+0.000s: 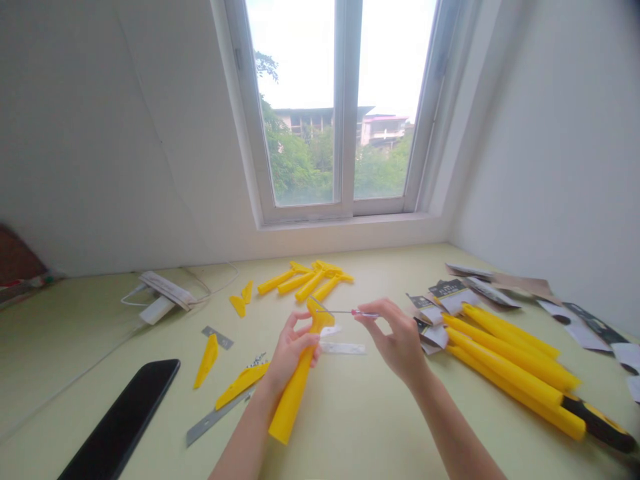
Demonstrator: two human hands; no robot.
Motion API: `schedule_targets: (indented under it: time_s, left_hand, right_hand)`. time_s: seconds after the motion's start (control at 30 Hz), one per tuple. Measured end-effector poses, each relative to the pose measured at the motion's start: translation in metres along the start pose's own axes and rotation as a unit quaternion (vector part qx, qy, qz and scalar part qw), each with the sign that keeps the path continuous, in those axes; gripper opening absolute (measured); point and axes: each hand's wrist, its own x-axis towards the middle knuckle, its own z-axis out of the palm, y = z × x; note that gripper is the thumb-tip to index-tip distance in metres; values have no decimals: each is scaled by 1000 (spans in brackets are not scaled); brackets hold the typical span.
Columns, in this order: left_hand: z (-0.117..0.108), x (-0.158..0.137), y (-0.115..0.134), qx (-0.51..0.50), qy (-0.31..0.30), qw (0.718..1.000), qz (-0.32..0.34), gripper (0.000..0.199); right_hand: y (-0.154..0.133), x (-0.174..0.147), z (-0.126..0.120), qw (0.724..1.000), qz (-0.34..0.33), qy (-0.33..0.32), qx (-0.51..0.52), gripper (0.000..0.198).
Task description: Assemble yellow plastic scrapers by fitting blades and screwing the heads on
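My left hand (293, 353) is closed around a yellow scraper handle (294, 400), its wide head tilted up and away from me. In my right hand (397, 337), thumb and fingers pinch a screwdriver (361, 313) with a clear, reddish grip. The thin shaft points left and its tip meets the scraper head; a screw there is too small to make out. Beside the head, whitish strips (344, 348) lie on the table. Left of my left hand are a long yellow piece (243, 385), a grey metal blade (214, 421) and a pile of small screws (259, 361).
A black phone (125, 420) lies front left, with a power strip (166, 288) behind it. Several yellow handles (313, 280) are grouped below the window. At right lie long yellow scrapers (515, 353) and black-and-white cards (450, 293). Another yellow piece (206, 360) overlaps a small blade (223, 338).
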Motion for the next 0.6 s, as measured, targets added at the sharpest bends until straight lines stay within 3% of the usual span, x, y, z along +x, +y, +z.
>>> schedule_targets:
  time_s: [0.2,0.6]
  left_hand:
    - [-1,0,1,3,5,1000,7,40]
    - [-1,1,-2,-4,-8,1000,-2,40]
  right_hand:
    - [-1,-2,3,999,44,19,-9,8]
    - [-4,2,-1,999,-22,-7,25,12]
